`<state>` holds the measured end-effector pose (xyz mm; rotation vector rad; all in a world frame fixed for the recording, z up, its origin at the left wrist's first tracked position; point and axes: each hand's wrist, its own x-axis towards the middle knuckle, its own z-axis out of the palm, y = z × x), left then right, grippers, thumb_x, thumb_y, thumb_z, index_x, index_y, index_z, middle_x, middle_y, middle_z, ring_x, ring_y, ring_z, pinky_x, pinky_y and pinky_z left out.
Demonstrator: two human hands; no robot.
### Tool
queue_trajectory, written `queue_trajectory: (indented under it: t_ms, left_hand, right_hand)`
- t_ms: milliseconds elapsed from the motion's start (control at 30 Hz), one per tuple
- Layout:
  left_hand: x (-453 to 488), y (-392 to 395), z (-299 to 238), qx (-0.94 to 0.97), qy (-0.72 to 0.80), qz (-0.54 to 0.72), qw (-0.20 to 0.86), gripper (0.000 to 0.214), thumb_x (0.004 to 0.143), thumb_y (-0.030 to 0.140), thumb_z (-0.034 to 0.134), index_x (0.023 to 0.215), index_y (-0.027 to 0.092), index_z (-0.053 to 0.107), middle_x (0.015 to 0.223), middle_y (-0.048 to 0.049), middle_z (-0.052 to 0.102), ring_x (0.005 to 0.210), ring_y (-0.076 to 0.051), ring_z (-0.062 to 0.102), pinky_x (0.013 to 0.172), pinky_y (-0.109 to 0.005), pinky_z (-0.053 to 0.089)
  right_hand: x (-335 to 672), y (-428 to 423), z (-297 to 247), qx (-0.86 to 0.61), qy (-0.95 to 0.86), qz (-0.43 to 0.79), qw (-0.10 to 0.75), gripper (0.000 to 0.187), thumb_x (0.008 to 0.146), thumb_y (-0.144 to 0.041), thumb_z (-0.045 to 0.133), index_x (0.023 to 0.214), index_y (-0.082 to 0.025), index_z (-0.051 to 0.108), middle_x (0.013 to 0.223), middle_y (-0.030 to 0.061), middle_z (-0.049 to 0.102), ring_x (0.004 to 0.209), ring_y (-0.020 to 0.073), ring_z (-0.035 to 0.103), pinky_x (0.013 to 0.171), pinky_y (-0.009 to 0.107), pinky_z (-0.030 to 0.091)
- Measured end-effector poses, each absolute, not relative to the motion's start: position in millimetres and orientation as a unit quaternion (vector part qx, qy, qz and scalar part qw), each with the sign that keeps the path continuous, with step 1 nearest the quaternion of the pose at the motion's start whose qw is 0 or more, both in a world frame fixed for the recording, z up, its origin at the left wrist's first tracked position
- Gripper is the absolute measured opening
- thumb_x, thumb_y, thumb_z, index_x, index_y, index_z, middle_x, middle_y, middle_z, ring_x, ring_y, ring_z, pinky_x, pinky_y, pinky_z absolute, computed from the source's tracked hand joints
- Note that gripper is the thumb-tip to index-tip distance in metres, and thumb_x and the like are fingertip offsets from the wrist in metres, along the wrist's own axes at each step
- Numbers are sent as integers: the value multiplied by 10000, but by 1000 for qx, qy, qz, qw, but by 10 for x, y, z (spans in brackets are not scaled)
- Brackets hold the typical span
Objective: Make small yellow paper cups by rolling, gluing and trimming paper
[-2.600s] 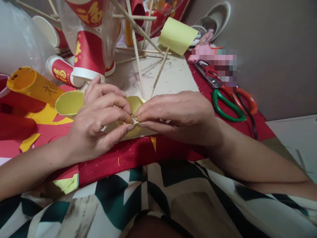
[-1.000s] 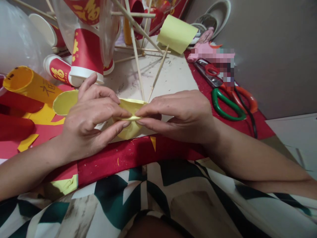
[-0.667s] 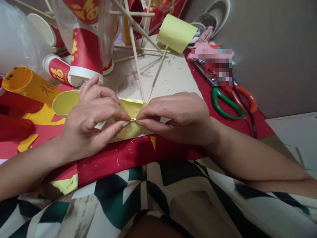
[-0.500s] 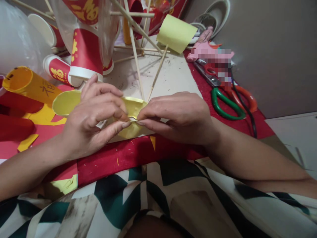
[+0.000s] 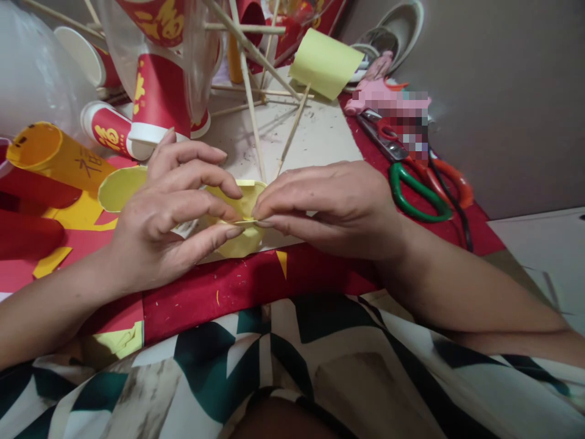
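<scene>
A ring of yellow paper (image 5: 242, 244) stands near the front edge of the table, between my two hands. My left hand (image 5: 178, 213) pinches its near rim between thumb and forefinger, the other fingers raised and curved. Close beside that pinch, my right hand (image 5: 326, 213) grips the same rim with thumb and fingertips. The far rim shows a folded edge. Part of the ring is hidden behind my fingers. Left of my left hand lies a yellow paper tube (image 5: 121, 189), its pale green opening facing me.
A wooden stick frame (image 5: 249, 91) rises beyond my hands. Red paper cups (image 5: 159, 91) and an orange tube (image 5: 59, 152) stand at left. Scissors with green handles (image 5: 420, 192), a pink glue gun (image 5: 379, 94) and a curled yellow sheet (image 5: 326, 64) lie at right.
The far rim of the yellow ring has shifted slightly left and now looks rounder. My right hand has moved a little, its fingers closer over the rim. My left hand keeps its pinch.
</scene>
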<state>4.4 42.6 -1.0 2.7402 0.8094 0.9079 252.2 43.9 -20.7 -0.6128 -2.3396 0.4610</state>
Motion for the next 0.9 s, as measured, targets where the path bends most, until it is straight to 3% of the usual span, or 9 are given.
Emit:
queue_trajectory:
  t_ms: [233,367,467,667,900]
  left_hand:
    - [40,415,-14,914,260,301,79,48,896,299,698,892,302,651,947,62,723,1162,-226,646,1200,-578,375]
    - [37,428,-17,907,281,302,83,77,916,373,695,861,323,675,968,56,737,1170,-229,641,1158,-546,433]
    - [36,435,-22,908,265,312,87,59,908,326,725,907,306,670,998,40,744,1185,-229,631,1161,-559,431]
    - [36,418,-63,919,251,301,40,64,892,265,714,922,277,658,993,26,729,1198,-262,626,1204,-652,333]
    - [21,445,-102,921,239,307,22,189,910,348,713,1064,254,653,921,25,718,1106,-234,660,1222,-641,284]
  right_hand:
    - [2531,464,-186,-223,-888,200,348,126,984,-221,619,916,-216,725,907,3,769,852,109,725,789,224,574]
    - [2545,494,-196,-219,-886,222,343,146,998,-255,605,920,-218,723,928,8,770,873,110,726,810,229,578]
    - [2557,517,-204,-233,-884,224,337,179,1009,-297,587,924,-224,727,923,7,770,861,116,730,809,246,587]
    - [2500,422,-232,-243,-881,160,373,151,991,-298,624,1073,-215,720,1081,13,773,1036,123,725,898,262,585]
    - [2490,377,-215,-267,-884,149,355,158,1008,-245,578,962,-251,729,933,-18,771,872,104,732,791,236,590]
